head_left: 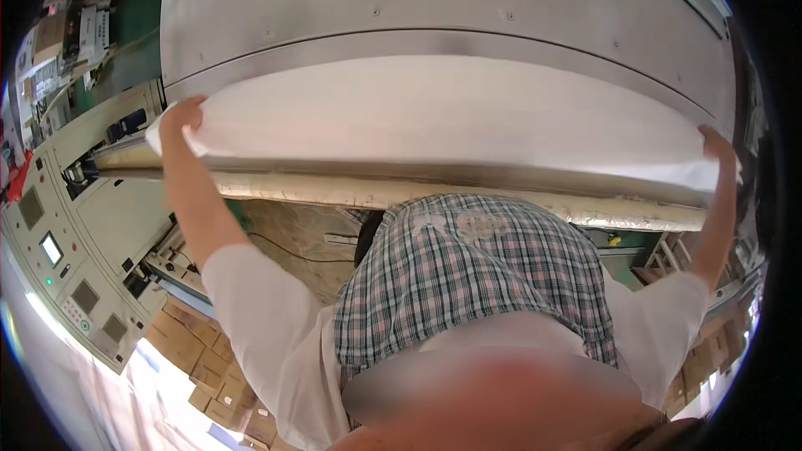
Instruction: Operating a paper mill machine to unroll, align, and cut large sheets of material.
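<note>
Both my arms are spread wide over a long white sheet (pixel 451 113), cloth-like or paper-like; I cannot tell which. My left hand (pixel 182 117) is closed on its left end, where a loose white edge hangs below the fingers. At the opposite end my right hand (pixel 717 145) grips the right edge, its fingers partly hidden. The sheet stretches between them in front of a grey metal machine panel (pixel 443 0). Just below it runs a long pale roller or bar (pixel 334 192), close to my waist.
To the left stands a control cabinet (pixel 109 200) with a small lit screen (pixel 52 249) and buttons. Cardboard boxes (pixel 196 347) are stacked at the lower left, with more boxes (pixel 88 33) at the far left. A cable (pixel 292 257) lies on the floor under the roller.
</note>
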Demonstrator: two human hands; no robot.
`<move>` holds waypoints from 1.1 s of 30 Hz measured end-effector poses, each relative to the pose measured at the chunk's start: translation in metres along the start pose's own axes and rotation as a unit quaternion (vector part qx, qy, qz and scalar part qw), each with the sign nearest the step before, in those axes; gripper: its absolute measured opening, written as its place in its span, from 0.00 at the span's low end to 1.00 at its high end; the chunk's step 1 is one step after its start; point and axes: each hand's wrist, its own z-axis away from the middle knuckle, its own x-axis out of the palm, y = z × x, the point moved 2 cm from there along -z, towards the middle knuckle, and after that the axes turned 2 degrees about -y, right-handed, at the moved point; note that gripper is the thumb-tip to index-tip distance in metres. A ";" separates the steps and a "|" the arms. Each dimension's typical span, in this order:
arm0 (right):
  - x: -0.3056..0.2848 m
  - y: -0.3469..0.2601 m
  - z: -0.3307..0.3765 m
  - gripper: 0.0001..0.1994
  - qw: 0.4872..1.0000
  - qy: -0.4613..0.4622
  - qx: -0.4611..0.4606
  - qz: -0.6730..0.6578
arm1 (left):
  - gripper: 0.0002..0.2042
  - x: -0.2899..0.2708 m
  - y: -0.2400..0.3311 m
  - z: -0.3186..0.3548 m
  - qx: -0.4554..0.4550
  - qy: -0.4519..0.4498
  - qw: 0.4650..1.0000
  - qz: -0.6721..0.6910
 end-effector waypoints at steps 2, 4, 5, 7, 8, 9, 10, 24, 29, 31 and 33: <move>-0.036 -0.022 -0.022 0.20 0.998 -0.041 0.029 -0.044 | 0.30 -0.004 0.026 -0.005 -0.036 0.025 0.999 0.015; -0.010 0.008 -0.034 0.18 0.996 -0.037 -0.010 0.076 | 0.29 -0.015 0.045 -0.013 -0.058 0.053 0.997 0.023; -0.011 0.017 -0.035 0.19 0.998 -0.026 -0.009 0.053 | 0.27 -0.013 0.045 -0.008 -0.032 0.077 0.996 0.033; 0.002 0.026 -0.031 0.18 1.000 -0.019 -0.007 0.005 | 0.26 -0.005 0.047 0.003 -0.008 0.097 0.994 0.043; 0.007 0.028 -0.028 0.16 0.999 -0.009 -0.002 -0.046 | 0.23 -0.003 0.052 0.013 -0.044 0.152 0.986 0.050; 0.009 0.026 -0.025 0.16 0.999 -0.011 -0.003 -0.047 | 0.21 -0.005 0.056 0.024 -0.080 0.209 0.973 0.055; 0.009 0.026 -0.021 0.15 0.996 0.051 0.042 -0.060 | 0.21 -0.002 0.062 0.034 -0.080 0.208 0.973 0.053; -0.176 -0.411 0.161 0.21 0.760 0.420 -0.366 -0.336 | 0.14 0.067 0.370 0.195 0.578 0.459 0.650 0.181; -0.172 -0.456 0.170 0.15 0.759 0.460 -0.348 -0.302 | 0.12 0.076 0.273 0.137 0.373 0.567 0.714 0.171; -0.182 -0.475 0.174 0.15 0.749 0.466 -0.360 -0.305 | 0.13 0.080 0.206 0.103 0.264 0.624 0.723 0.136; -0.194 -0.493 0.180 0.14 0.745 0.469 -0.363 -0.305 | 0.15 0.085 0.135 0.071 0.158 0.661 0.728 0.088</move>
